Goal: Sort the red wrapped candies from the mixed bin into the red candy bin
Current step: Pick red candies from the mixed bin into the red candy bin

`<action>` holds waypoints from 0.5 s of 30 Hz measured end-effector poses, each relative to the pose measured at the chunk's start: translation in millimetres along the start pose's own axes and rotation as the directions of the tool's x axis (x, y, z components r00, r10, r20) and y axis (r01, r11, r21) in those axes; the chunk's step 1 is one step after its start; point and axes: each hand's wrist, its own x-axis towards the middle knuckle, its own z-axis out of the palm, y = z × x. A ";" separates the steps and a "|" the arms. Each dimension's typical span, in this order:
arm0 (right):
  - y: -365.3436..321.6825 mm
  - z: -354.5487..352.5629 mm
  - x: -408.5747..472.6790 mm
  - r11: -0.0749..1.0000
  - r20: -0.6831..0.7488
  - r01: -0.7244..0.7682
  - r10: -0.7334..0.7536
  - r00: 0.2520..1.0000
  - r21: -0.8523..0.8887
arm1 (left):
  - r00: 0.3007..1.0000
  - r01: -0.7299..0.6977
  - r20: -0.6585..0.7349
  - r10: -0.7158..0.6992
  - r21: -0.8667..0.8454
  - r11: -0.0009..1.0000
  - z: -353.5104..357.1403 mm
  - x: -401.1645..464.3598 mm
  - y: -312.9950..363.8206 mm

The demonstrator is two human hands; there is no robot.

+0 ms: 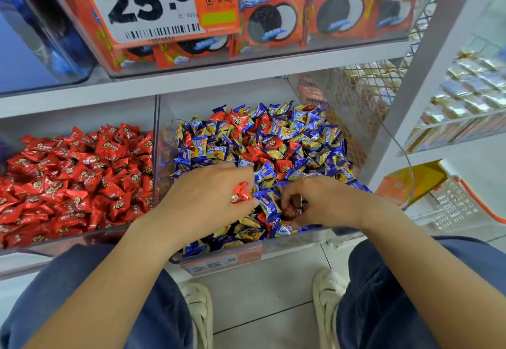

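The mixed bin [273, 250] on the right holds blue-and-yellow candies with red wrapped candies [241, 121] scattered among them. To its left stands the red candy bin [82, 236], full of red candies. My left hand [202, 198] lies over the mixed bin's front left and holds a red candy [241, 192] between its fingers. My right hand [323, 201] digs into the mixed bin's front, fingers curled round a red candy [294, 209] that is partly hidden.
A clear divider [156, 151] separates the two bins. Above them a shelf carries a bin of cookie packs [273, 20] with a 25.8 price card [142, 3]. A wire mesh wall [369, 97] and a white post [427, 69] stand at the right. My knees and shoes are below.
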 end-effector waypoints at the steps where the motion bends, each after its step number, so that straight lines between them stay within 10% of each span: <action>1: 0.3 0.1 -0.8 0.999 0.004 -0.011 0.011 1.000 -0.039 | 0.999 -0.028 0.042 0.030 -0.034 0.999 0.8 0.2 3.8; 15: -2.1 0.9 -0.7 0.982 -0.031 0.038 -0.033 0.999 0.186 | 0.952 -0.130 0.302 0.052 0.244 0.961 17.9 31.2 28.1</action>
